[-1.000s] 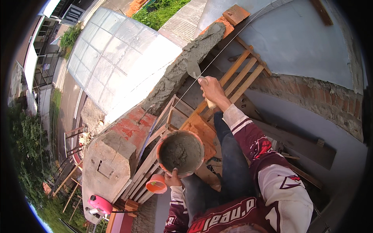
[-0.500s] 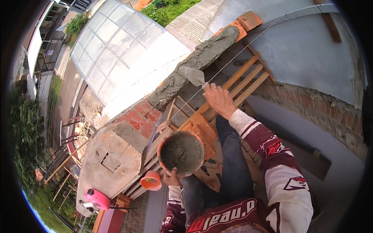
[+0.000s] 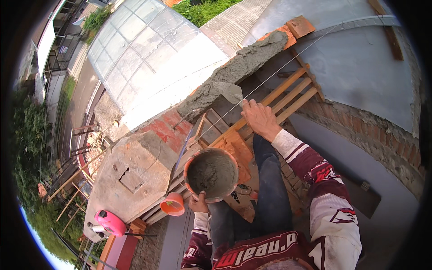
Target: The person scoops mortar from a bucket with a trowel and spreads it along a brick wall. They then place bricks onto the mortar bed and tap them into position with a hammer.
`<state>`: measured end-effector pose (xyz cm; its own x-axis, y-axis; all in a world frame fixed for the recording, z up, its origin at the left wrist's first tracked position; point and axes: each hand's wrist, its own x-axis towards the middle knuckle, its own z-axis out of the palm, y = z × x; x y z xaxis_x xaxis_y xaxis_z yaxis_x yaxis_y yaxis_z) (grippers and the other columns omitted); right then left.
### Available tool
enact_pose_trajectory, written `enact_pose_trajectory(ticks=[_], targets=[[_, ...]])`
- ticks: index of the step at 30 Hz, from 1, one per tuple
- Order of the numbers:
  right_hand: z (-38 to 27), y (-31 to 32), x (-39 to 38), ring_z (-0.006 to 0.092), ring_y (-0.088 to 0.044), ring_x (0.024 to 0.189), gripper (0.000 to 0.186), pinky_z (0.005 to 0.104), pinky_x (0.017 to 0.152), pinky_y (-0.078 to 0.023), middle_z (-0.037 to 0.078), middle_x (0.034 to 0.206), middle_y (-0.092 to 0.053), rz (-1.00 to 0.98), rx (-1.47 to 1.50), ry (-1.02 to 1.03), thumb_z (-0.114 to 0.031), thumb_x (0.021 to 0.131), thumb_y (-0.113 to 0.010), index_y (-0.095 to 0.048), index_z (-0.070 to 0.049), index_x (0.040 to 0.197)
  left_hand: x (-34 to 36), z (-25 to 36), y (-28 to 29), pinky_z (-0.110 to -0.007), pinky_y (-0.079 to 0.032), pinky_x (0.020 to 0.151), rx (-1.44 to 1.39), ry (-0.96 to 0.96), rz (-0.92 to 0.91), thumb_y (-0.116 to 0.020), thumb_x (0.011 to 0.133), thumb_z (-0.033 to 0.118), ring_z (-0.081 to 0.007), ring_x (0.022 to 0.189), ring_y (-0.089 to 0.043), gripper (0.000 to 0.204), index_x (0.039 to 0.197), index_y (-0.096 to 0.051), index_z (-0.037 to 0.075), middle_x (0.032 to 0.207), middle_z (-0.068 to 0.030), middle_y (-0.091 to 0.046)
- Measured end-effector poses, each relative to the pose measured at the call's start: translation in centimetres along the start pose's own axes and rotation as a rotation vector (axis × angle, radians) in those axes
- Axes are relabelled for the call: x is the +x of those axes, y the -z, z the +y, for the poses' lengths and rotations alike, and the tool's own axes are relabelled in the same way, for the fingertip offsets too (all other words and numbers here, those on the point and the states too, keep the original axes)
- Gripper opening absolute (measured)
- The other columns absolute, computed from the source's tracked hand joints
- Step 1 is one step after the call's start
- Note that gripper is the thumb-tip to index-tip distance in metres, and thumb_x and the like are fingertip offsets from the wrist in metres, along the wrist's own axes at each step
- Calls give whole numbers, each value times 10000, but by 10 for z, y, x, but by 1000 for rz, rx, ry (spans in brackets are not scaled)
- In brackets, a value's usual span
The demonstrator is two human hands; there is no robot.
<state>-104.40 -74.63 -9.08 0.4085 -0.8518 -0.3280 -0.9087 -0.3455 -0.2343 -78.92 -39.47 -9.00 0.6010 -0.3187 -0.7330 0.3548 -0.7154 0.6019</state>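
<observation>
My left hand [image 3: 198, 203] grips the near rim of an orange bucket [image 3: 222, 197], thumb over the edge. Grey wet mortar [image 3: 211, 173] lines the inside of the bucket. Farther out, my right hand [image 3: 261, 119] is closed round the handle of a trowel, which the fingers hide. The trowel's blade [image 3: 230, 92], smeared grey, lies against the near side of a thick mortar bed [image 3: 249, 58] along the top of a brick wall. A taut string line [image 3: 288, 64] passes close by my right fingers. One brick [image 3: 300, 26] sits at the bed's far right end.
Wooden slats [image 3: 288, 92] stand below the wall. A concrete slab [image 3: 135, 168] at left carries a pink container [image 3: 111, 222]. A small orange pot [image 3: 172, 204] is beside the bucket. Metal roof sheets [image 3: 346, 58] lie right, translucent panels [image 3: 148, 49] beyond the wall.
The whole view has shifted slightly. The trowel blade stays at about the same part of the mortar bed, a little flatter to it. Both hands keep their holds.
</observation>
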Motion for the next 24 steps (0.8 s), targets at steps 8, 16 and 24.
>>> enact_pose_trajectory(ticks=[8, 16, 24], targets=[[76, 39, 30, 329, -673, 825, 338, 462, 632, -551, 156, 917, -611, 191, -146, -108, -242, 931, -589, -564, 20, 1144, -10, 9, -2, -237, -447, 604, -10, -63, -3, -685, 832, 7, -68, 658, -540, 55, 856, -641, 30, 794, 13, -637], [15, 8, 52, 213, -602, 805, 227, 362, 633, -462, 63, 910, -569, 292, -438, 176, -175, 859, -590, -592, -86, 1068, -10, 0, -2, -242, -462, 538, -100, 12, 13, -679, 837, 15, -77, 597, -532, 101, 825, -594, 69, 744, 20, -589], [55, 12, 96, 229, -601, 834, 199, 398, 645, -444, 55, 994, -565, 230, -628, 93, -230, 899, -600, -612, -146, 1079, -11, -19, 6, -265, -481, 426, -101, 0, 17, -673, 840, 50, -100, 476, -522, 162, 794, -526, 99, 666, 17, -537]])
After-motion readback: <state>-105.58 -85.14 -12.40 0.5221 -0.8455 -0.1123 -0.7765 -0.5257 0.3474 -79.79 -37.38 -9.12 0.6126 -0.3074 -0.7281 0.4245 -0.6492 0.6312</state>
